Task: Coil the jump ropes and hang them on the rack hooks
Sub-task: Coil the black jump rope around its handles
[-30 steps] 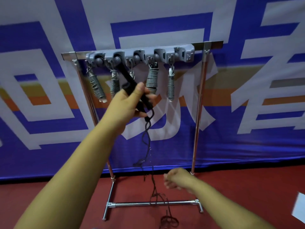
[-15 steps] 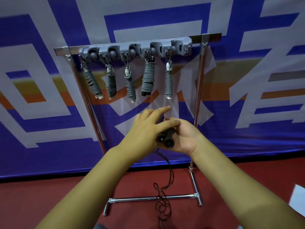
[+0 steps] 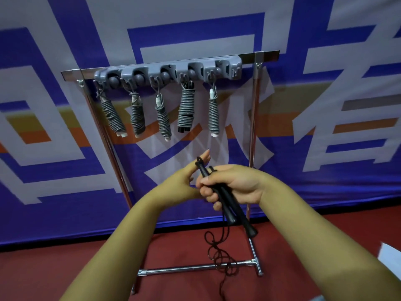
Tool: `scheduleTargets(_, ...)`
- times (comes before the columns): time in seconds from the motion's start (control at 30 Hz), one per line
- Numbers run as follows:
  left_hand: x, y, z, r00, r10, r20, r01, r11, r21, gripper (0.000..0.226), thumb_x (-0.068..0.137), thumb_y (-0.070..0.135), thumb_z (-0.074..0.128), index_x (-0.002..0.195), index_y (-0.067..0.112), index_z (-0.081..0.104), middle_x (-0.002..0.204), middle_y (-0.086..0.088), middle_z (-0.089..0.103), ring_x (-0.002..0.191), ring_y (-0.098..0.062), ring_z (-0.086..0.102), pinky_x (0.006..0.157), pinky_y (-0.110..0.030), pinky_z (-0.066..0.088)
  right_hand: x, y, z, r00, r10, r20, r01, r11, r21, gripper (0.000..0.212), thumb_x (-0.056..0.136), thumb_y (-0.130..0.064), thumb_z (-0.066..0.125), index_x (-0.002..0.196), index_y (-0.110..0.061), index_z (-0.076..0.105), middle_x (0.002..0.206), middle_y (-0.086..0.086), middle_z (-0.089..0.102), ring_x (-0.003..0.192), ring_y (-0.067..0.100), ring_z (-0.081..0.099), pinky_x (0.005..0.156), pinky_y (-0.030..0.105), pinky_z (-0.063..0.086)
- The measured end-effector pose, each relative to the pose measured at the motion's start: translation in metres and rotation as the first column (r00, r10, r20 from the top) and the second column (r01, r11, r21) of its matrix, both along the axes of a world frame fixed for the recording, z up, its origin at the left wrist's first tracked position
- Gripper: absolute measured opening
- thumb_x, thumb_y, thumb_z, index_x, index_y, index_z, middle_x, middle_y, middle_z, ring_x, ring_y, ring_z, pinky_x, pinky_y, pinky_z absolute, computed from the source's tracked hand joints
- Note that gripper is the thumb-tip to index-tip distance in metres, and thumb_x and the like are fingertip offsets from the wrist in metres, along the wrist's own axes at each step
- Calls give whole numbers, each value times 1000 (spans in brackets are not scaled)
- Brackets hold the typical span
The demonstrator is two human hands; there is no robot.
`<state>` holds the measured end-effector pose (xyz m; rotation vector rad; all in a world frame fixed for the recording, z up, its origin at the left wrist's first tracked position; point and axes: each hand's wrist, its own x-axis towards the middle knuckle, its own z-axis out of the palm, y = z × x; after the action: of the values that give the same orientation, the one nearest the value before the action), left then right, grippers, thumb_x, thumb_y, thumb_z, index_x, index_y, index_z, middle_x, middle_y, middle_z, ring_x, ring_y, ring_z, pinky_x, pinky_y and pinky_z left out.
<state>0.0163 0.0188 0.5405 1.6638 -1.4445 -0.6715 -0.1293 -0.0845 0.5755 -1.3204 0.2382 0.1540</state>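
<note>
1. Two black handles (image 3: pixel 225 200) of a jump rope lie side by side in the right hand (image 3: pixel 233 186), whose fingers curl round them; their butt ends point down and toward the person, past the hand.
2. Its thin black cord (image 3: pixel 219 255) hangs from the handles and gathers in loose loops on the red floor (image 3: pixel 65 274), lying over the rack's bottom crossbar (image 3: pixel 184 268) near its right end.
3. The left hand (image 3: pixel 180 183) is beside the right, fingers straight and relaxed — its fingertips stand by the upper tips of the handles; whether it touches them I cannot tell.
4. Five coiled jump ropes hang in a row from the grey hook strip (image 3: pixel 169 72) on the rack's top bar: four grey coils with white handle ends (image 3: pixel 112 116) (image 3: pixel 137 118) (image 3: pixel 163 120) (image 3: pixel 213 114), and one — fourth from the left end — with black handle ends (image 3: pixel 186 109).
5. Behind the rack (image 3: pixel 252 127) hangs a blue, white and orange banner (image 3: pixel 325 105).
6. A white sheet (image 3: pixel 390 255) shows at the floor's right edge.
</note>
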Motion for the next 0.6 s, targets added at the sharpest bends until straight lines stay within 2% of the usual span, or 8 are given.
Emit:
scheduleTargets(0.07, -7, -7, 1, 989, 81, -122, -93, 991, -98, 65, 82, 5, 62, 138, 29, 42, 136, 11, 50, 123, 5, 47, 100, -19, 42, -1, 1, 0, 998, 51, 27, -50, 998, -47, 13, 99, -9, 41, 94, -7, 54, 64, 1, 50, 54, 8, 44, 51, 21, 41)
scheduleTargets(0.1, -11, -10, 2, 981, 108, -159, -126, 986, -107, 50, 83, 4, 58, 130, 20, 52, 125, 6, 59, 112, 5, 55, 91, -14, 45, -1, 2, 0, 997, 61, 44, -59, 997, -58, 14, 99, -9, 41, 95, -7, 54, 64, 0, 49, 54, 8, 43, 50, 20, 39)
scheduleTargets(0.17, -17, -13, 4, 977, 174, -123, -185, 979, -88, 24, 90, -1, 51, 99, 16, 64, 90, 8, 67, 81, 9, 61, 73, -11, 47, -1, 2, 0, 996, 39, 86, -34, 998, -62, 13, 99, -9, 42, 95, -8, 55, 64, 1, 48, 53, 7, 39, 48, 18, 36)
scheduleTargets(0.23, -18, -15, 0, 962, 237, -136, -249, 965, -81, 30, 94, -5, 45, 84, 16, 64, 69, 11, 64, 62, 9, 58, 62, -9, 45, -2, -2, 0, 992, 0, 125, 8, 998, -67, 11, 98, -10, 45, 96, -7, 56, 64, 0, 47, 51, 6, 37, 46, 16, 34)
scheduleTargets(0.33, -11, -18, -1, 923, 304, -237, -339, 933, -121, 23, 95, -4, 46, 94, 8, 66, 73, 4, 67, 62, 4, 61, 63, -13, 47, -8, -9, -2, 990, -59, 128, 67, 996, -55, 11, 96, -10, 49, 98, -7, 60, 64, 0, 49, 51, 5, 40, 47, 16, 37)
scheduleTargets(0.47, 2, -21, 21, 877, 381, -292, -446, 873, -199, 28, 94, -6, 45, 94, 11, 67, 71, 5, 71, 62, -4, 65, 64, -16, 52, -17, -10, -14, 994, -81, 74, 84, 996, -34, 16, 93, -13, 52, 100, -5, 64, 68, 1, 58, 59, 10, 53, 59, 24, 50)
scheduleTargets(0.53, 9, -22, 32, 889, 389, -243, -441, 871, -216, 34, 90, -11, 45, 93, 14, 68, 81, 0, 73, 70, -6, 67, 69, -16, 52, -19, -7, -21, 997, -47, 66, 49, 998, -35, 16, 91, -16, 54, 98, -5, 63, 69, 2, 60, 62, 11, 55, 64, 27, 52)
scheduleTargets(0.6, 11, -23, 38, 907, 393, -152, -419, 882, -215, 33, 88, -12, 49, 93, 15, 67, 89, -4, 73, 78, -7, 68, 76, -16, 52, -19, -4, -24, 996, -31, 88, 34, 999, -28, 14, 90, -17, 54, 96, -7, 63, 68, 1, 59, 60, 10, 53, 63, 26, 49)
